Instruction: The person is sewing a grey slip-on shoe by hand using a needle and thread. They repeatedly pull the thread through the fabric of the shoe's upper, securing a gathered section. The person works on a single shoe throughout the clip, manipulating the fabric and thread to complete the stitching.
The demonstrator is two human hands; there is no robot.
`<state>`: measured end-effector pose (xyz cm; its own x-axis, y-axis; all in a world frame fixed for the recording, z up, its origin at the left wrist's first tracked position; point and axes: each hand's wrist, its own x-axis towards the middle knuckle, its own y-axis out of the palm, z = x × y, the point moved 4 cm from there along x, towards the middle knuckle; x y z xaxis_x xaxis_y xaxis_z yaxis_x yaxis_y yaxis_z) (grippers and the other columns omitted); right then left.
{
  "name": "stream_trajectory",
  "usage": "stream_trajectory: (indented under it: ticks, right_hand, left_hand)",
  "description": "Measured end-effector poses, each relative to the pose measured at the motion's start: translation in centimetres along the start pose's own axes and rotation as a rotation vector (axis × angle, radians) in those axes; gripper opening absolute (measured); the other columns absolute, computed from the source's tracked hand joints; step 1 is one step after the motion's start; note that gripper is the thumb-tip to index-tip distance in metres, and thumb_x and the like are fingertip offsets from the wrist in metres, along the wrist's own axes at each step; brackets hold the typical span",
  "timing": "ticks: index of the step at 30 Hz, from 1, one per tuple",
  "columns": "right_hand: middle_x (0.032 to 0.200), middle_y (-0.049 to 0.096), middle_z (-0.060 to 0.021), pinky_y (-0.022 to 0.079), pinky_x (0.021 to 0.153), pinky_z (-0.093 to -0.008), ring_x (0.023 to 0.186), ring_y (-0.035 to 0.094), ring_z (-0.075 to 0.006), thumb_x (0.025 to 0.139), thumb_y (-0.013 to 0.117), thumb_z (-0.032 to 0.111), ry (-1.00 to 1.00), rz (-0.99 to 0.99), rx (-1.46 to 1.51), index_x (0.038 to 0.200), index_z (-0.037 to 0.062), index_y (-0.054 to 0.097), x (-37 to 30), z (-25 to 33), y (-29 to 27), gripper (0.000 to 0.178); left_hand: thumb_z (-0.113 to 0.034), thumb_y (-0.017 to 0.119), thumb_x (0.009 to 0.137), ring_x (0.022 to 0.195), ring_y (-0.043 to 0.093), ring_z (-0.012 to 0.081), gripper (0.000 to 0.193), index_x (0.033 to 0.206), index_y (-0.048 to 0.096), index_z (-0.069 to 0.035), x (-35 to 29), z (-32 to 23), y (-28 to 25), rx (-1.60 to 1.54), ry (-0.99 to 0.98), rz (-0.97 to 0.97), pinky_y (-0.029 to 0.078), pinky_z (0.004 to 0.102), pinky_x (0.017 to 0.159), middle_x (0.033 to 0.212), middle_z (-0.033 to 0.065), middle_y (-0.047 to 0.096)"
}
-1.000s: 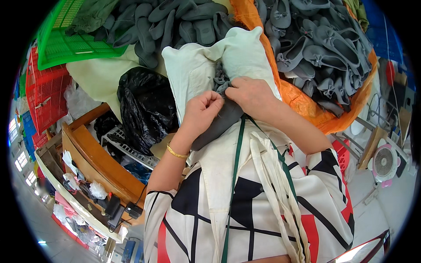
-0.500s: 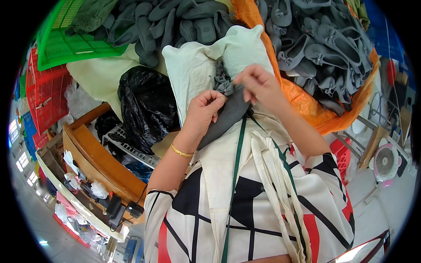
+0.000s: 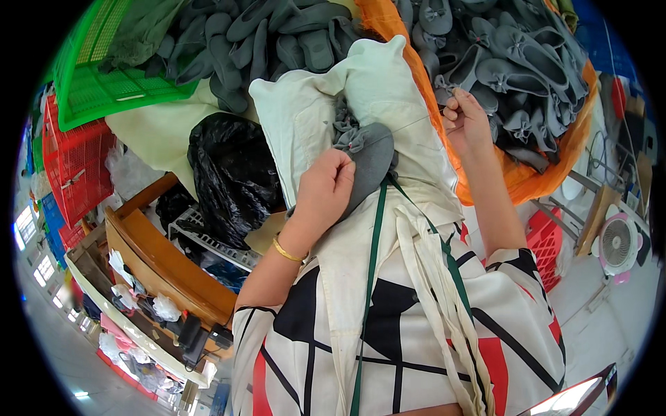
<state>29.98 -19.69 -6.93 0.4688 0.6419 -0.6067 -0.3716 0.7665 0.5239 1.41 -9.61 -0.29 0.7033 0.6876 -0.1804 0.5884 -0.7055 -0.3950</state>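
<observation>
A grey slipper-like shoe [image 3: 374, 154] lies over my lap, its toe pointing away from me. My left hand [image 3: 324, 188] is closed on its side, thumb and forefinger pinched close to a grey fabric bow [image 3: 352, 141] on the upper. Raised off to the right, my right hand [image 3: 468, 128] has its fingertips pinched together near the orange sack; whatever is between them is too small to make out. More small grey bows [image 3: 342, 113] sit in a fold of the pale cloth [image 3: 388, 93] across my knees, just beyond the shoe.
An orange sack [image 3: 503, 182] full of grey shoes stands at the right. More grey shoes [image 3: 225, 62] are heaped at the far left beside a green basket [image 3: 125, 93]. Left of my knees are a black plastic bag [image 3: 225, 173] and a wooden drawer-like piece [image 3: 163, 256].
My right hand has drawn away from the bow, up and to the right, toward the orange sack. My left hand stays on the shoe, whose toe now shows more fully.
</observation>
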Motion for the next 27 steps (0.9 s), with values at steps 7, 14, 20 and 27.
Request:
stream_trajectory:
  ticks: [7,14,20,27]
  right_hand:
    - [0.077,0.058,-0.0005,0.04,0.052,-0.0226,0.062,0.051,-0.0096,0.099,0.059,0.018,-0.054,0.0,-0.05,0.099,0.0093,0.056,-0.2,1.1,0.7,0.009]
    - [0.074,0.059,-0.0011,0.04,0.05,-0.022,0.058,0.051,-0.0084,0.099,0.06,0.017,-0.183,0.156,-0.213,0.101,0.0073,0.057,-2.4,3.6,5.1,0.011]
    - [0.074,0.06,-0.0019,0.04,0.048,-0.0222,0.057,0.051,-0.0078,0.1,0.059,0.015,-0.23,0.312,-0.371,0.102,0.0057,0.057,-4.3,5.1,10.3,0.01]
    - [0.067,0.053,-0.0015,0.031,0.044,-0.021,0.051,0.042,-0.0074,0.099,0.054,0.009,-0.594,0.371,-0.334,0.103,0.0043,0.057,-5.6,9.6,15.1,0.007]
  left_hand:
    - [-0.011,0.071,0.085,0.066,0.062,0.0297,0.008,0.091,0.067,-0.009,0.8,-2.7,0.6,0.58,0.268,-0.155,0.049,0.0369,0.056,0.076,0.0094,0.064]
    - [-0.016,0.073,0.084,0.061,0.062,0.0284,0.007,0.081,0.069,-0.011,2.4,-1.3,0.4,0.547,0.291,-0.196,0.048,0.0388,0.054,0.068,0.0075,0.063]
    - [-0.013,0.071,0.079,0.064,0.06,0.0248,0.01,0.076,0.062,-0.012,3.0,-1.4,1.0,0.601,0.32,-0.153,0.048,0.0376,0.054,0.068,0.0032,0.057]
    - [-0.011,0.073,0.076,0.083,0.06,0.0264,0.007,0.076,0.066,-0.011,3.6,-1.6,1.7,0.601,0.378,-0.173,0.05,0.0374,0.065,0.082,0.0046,0.06]
